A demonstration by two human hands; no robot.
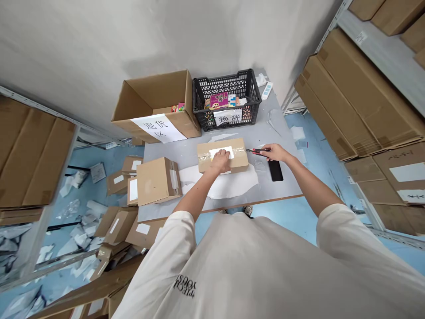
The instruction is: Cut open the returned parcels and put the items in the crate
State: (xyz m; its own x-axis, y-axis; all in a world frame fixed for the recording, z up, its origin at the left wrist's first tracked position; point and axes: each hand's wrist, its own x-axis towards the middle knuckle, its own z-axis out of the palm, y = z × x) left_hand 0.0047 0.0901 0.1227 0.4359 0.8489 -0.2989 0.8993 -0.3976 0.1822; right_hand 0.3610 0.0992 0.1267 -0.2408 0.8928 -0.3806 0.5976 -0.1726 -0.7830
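Flat rectangular brown cardboard parcel [238,160]: closed, clear tape across top, white label on lid. Lies flat on grey table [166,150] at frame centre, long side left-right. Left hand [221,160] rests palm-down on it. Slim red-and-black utility knife [255,151], approx. horizontal, gripped in right hand [275,153], tip just beside parcel's upper-right edge.

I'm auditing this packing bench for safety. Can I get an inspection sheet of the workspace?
Surface: grey table, white sheet spread under the work.
Job's things: taped brown cardboard parcel mid-table; red-and-black utility knife at its right end.
Clutter: black phone, second brown parcel, open cardboard box, black plastic crate holding coloured packs.
Hands: left hand flat on the parcel; right hand grips the knife.
Cables: nothing seen.
Surroundings: shelves of flattened cartons on both sides; loose parcels and torn wrapping on the blue floor.
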